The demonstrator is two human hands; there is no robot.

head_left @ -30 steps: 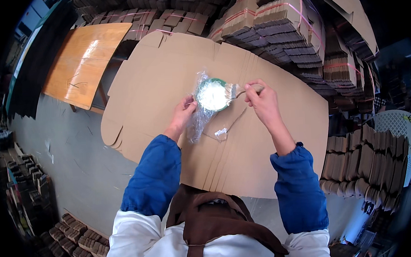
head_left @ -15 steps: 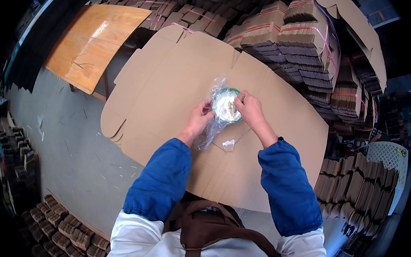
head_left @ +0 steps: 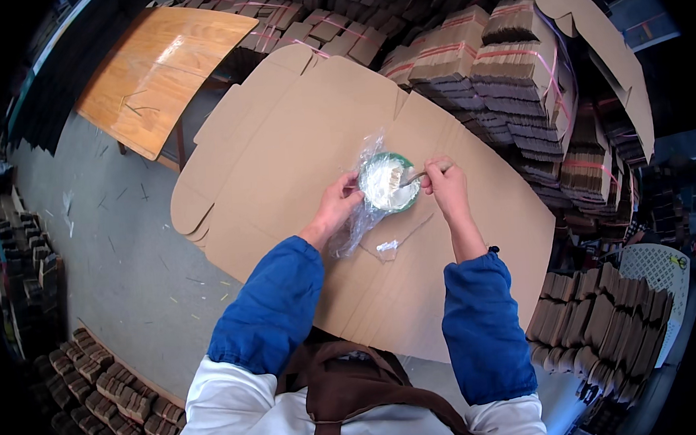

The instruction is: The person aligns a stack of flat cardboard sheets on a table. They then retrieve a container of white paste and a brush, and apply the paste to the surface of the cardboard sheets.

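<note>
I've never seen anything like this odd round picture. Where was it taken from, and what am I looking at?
There is no robot here: these are a person's own bare hands, in blue sleeves. The picture comes from a wide fisheye camera worn on the head, looking down, so straight edges bend near the rim. A big sheet of cardboard forms the surface. On it sits a round, green-rimmed container with something white inside and clear plastic bunched beside it. The left hand is at the container's left side, by the plastic. The right hand holds a brush, its bristle end at the white contents.
</note>
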